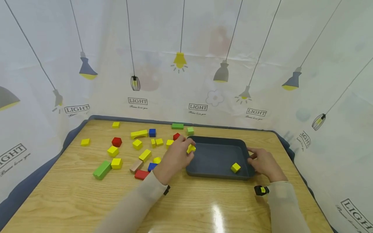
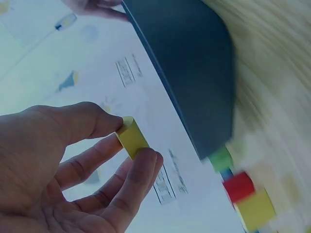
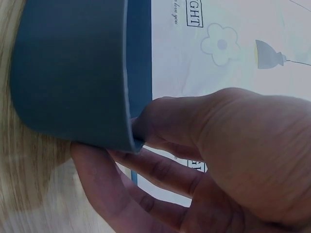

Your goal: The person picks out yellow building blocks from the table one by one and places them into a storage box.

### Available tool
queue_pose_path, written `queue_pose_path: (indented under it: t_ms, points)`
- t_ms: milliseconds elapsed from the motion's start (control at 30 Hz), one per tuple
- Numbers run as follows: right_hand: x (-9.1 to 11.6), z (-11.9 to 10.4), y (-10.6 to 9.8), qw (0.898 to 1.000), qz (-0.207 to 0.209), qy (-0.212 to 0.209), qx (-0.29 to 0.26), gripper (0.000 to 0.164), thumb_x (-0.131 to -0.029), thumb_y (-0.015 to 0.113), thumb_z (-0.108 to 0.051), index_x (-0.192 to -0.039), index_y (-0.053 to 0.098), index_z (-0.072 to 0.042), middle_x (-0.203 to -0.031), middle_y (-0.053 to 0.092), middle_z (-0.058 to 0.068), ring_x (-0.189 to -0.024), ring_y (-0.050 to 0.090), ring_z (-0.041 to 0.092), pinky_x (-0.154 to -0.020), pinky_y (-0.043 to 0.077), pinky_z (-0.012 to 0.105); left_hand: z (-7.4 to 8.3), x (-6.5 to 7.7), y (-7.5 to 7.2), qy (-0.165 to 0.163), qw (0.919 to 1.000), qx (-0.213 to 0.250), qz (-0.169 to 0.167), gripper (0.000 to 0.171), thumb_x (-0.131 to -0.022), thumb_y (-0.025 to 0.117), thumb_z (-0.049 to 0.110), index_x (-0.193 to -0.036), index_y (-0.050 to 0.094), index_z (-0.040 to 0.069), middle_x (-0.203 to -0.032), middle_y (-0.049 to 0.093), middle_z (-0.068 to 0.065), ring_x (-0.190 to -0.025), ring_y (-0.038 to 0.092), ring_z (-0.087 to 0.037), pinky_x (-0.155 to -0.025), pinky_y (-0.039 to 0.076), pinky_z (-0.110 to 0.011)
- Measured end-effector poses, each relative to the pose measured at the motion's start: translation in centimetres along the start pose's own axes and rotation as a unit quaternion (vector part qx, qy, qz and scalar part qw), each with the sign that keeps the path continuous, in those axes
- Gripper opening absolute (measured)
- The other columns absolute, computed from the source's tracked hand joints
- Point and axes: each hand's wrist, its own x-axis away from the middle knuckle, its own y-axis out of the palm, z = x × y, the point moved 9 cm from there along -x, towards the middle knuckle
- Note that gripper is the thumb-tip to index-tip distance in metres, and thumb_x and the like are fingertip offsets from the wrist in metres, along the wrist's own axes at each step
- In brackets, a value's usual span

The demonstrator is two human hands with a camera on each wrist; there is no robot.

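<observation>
My left hand [image 1: 177, 158] pinches a small yellow block [image 2: 131, 137] between thumb and fingertips, held up at the left rim of a dark grey tray [image 1: 215, 175]. In the left wrist view one side of this block looks curved. The right hand [image 1: 266, 163] grips the tray's right wall, with the thumb [image 3: 163, 116] inside the rim and fingers against the outside. Inside the tray, near its front right corner, lies one yellow cube [image 1: 235, 167].
Loose blocks lie left of the tray, among them a green block [image 1: 102, 170], a red block [image 1: 117, 141], a blue cube [image 1: 152, 132] and a yellow arch [image 1: 139, 134]. Behind the tray are a long green block [image 1: 177, 126] and a light green cube [image 1: 190, 130]. A printed curtain [image 1: 163, 90] surrounds the table.
</observation>
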Motion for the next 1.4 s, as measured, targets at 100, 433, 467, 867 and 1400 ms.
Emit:
queue_pose_path:
  t_ms: [100,433,467,867,1400]
  points:
    - [0.0,-0.1,0.0,1.0,0.0,0.002,-0.002,0.065,-0.113,0.065,-0.007,-0.175,0.047,0.002,-0.148,0.071,0.039,-0.091,0.077,0.028,-0.069,0.07,0.039,1.6,-0.4,1.0,0.02,0.9998,0.002,-0.008,0.03,-0.108,0.084,0.013,-0.137,0.079,0.011,-0.126,0.071,-0.013,-0.091,0.064,-0.02,-0.085,0.066,-0.03]
    - [-0.1,0.0,0.1,1.0,0.001,-0.004,-0.005,0.065,-0.113,0.065,-0.008,-0.175,0.047,0.001,-0.148,0.071,0.04,-0.093,0.078,0.03,-0.068,0.07,0.039,6.4,-1.1,4.5,0.056,0.9978,-0.001,-0.037,0.031,-0.107,0.085,0.014,-0.137,0.082,0.012,-0.125,0.075,-0.009,-0.09,0.064,-0.013,-0.078,0.06,-0.017]
    - [-0.2,0.0,0.1,1.0,0.001,-0.005,-0.005,0.065,-0.113,0.065,-0.008,-0.175,0.047,0.002,-0.148,0.071,0.04,-0.091,0.078,0.029,-0.068,0.07,0.039,6.7,-1.2,4.9,0.057,0.9975,0.001,-0.041,0.031,-0.107,0.085,0.013,-0.137,0.082,0.012,-0.125,0.075,-0.009,-0.09,0.064,-0.013,-0.078,0.059,-0.016]
    - [-0.2,-0.4,0.2,1.0,0.005,-0.009,-0.005,0.064,-0.113,0.066,-0.007,-0.174,0.048,0.001,-0.145,0.073,0.039,-0.079,0.074,0.024,-0.065,0.069,0.038,8.7,-1.7,8.6,0.072,0.9949,-0.01,-0.07,0.029,-0.108,0.084,0.014,-0.137,0.083,0.011,-0.124,0.077,-0.009,-0.093,0.068,-0.014,-0.079,0.06,-0.019]
    - [-0.1,0.1,0.0,1.0,0.002,0.006,-0.002,0.065,-0.113,0.067,-0.008,-0.174,0.048,0.002,-0.146,0.072,0.039,-0.082,0.076,0.026,-0.066,0.069,0.038,9.9,-1.3,10.3,0.101,0.9907,-0.028,-0.087,0.034,-0.111,0.082,0.022,-0.144,0.08,0.013,-0.128,0.076,-0.007,-0.096,0.069,-0.014,-0.078,0.06,-0.018]
